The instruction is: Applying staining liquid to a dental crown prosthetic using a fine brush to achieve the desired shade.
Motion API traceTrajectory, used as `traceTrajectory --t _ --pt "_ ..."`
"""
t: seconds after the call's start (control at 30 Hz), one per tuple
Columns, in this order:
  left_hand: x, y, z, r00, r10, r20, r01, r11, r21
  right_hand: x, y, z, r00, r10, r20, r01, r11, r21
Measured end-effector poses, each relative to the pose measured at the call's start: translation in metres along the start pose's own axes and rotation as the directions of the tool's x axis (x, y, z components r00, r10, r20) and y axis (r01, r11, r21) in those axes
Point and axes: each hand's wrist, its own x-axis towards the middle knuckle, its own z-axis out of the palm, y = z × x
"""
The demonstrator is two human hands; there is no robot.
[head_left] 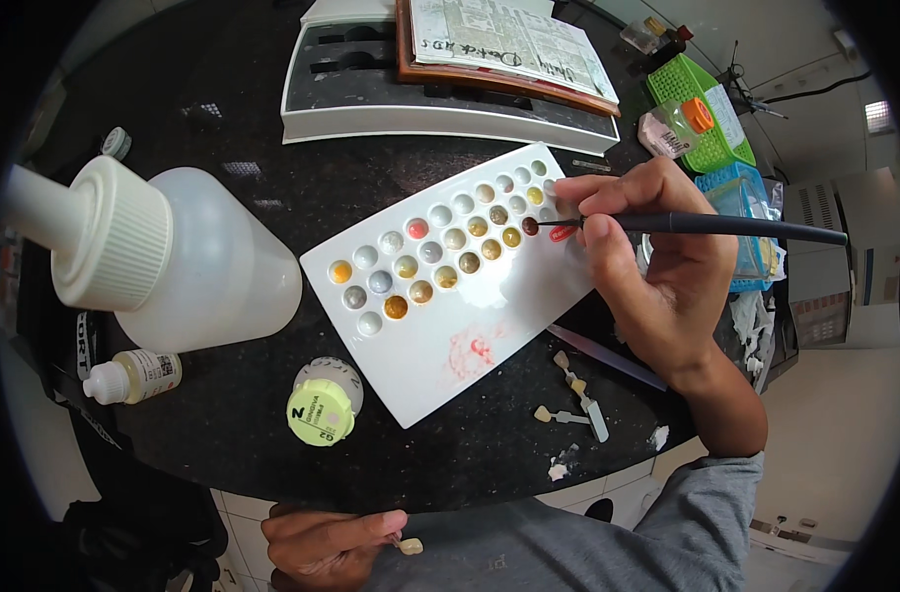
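Observation:
My right hand (pixel 667 266) holds a slim dark brush (pixel 726 227) between thumb and fingers, its tip at a dark red-brown well (pixel 530 226) of a white ceramic palette (pixel 440 365). The palette has several wells of white, grey, yellow, brown and pink material, plus a pinkish smear on its bare part. My left hand (pixel 327 543), low at the bench edge, pinches a small cream tooth-shaped piece (pixel 411 546) by a short holder.
Around the palette stand a large squeeze bottle (pixel 208 266), a small dropper bottle (pixel 149 380), a green-lidded jar (pixel 321 411), shade tabs (pixel 593 419), a purple tool (pixel 637 365), an open white case (pixel 450 123), green (pixel 716 148) and blue (pixel 756 257) baskets, on a dark bench (pixel 203 434).

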Motion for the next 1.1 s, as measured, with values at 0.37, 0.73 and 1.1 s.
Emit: traceTrajectory --t 0.37,0.73,1.1 --pt "0.0 -0.004 -0.002 1.0 0.0 0.022 0.001 0.998 -0.06 0.001 0.0 0.001 1.0 0.009 0.025 -0.009 1.0 0.008" --pt "-0.01 0.001 0.002 0.991 -0.13 0.021 0.131 0.991 -0.038 -0.007 -0.02 -0.009 0.998 0.019 0.06 -0.021 0.999 0.031" --pt "0.013 0.009 0.002 1.0 -0.011 -0.001 0.011 0.999 0.03 -0.083 -0.083 -0.023 0.99 -0.07 0.125 0.003 0.882 0.472"
